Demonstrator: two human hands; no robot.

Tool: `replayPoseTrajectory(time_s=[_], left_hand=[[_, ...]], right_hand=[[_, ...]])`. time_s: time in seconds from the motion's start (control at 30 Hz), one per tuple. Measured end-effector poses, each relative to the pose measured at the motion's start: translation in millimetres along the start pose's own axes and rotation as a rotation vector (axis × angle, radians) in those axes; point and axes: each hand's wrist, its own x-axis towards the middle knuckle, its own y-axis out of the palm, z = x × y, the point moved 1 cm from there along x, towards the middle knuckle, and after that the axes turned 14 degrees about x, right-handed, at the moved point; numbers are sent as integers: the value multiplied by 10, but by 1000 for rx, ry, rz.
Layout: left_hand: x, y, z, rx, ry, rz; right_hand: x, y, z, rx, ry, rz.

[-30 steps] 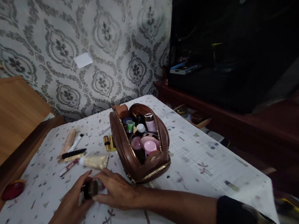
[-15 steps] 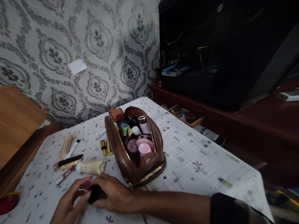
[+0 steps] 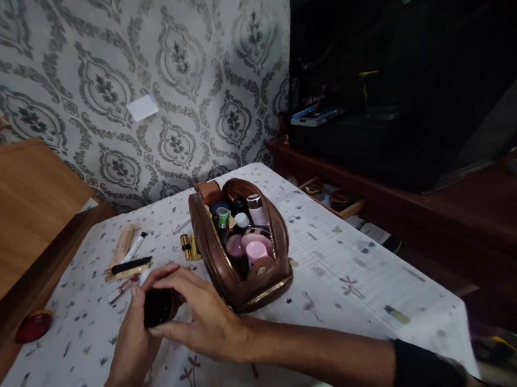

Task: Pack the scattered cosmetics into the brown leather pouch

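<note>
Both of my hands are closed round a small dark round jar (image 3: 157, 307), held just above the table. My left hand (image 3: 133, 340) cups it from below and the left. My right hand (image 3: 201, 320) wraps it from the right, fingers curled over its top. Just right of them stands an open brown leather pouch (image 3: 219, 262), filled with several small bottles and pink-capped jars. Behind my hands lie tubes, a black pen-like stick (image 3: 131, 265) and two gold lipsticks (image 3: 189, 246).
The table has a white patterned cloth (image 3: 358, 269). A red round lid (image 3: 33, 326) lies on the wooden ledge at left. A dark wooden cabinet (image 3: 420, 204) with a black unit on top stands to the right. Patterned wallpaper is behind.
My hands have lifted the dark jar off the cloth and raised it, the right hand's fingers curling further over it. The view has shifted slightly.
</note>
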Motion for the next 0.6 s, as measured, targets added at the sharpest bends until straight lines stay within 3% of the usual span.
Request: replayPoseTrajectory(time_s=[0.13,0.23,0.37,0.5,0.6], left_hand=[[12,116,-271,-35,102,110],[141,187,-449,237,357,126],[371,367,-712,564,677,162],[461,566,-897,849,1020,110],[456,600,-825,841,1047,37]], right_hand=[[45,-92,298,-8,-40,-32],[117,-264,566,-58,-60,-53],[343,-687,825,-89,3,-213],[673,-1209,911,-122,79,-331],[895,-1519,876,-184,204,-318]])
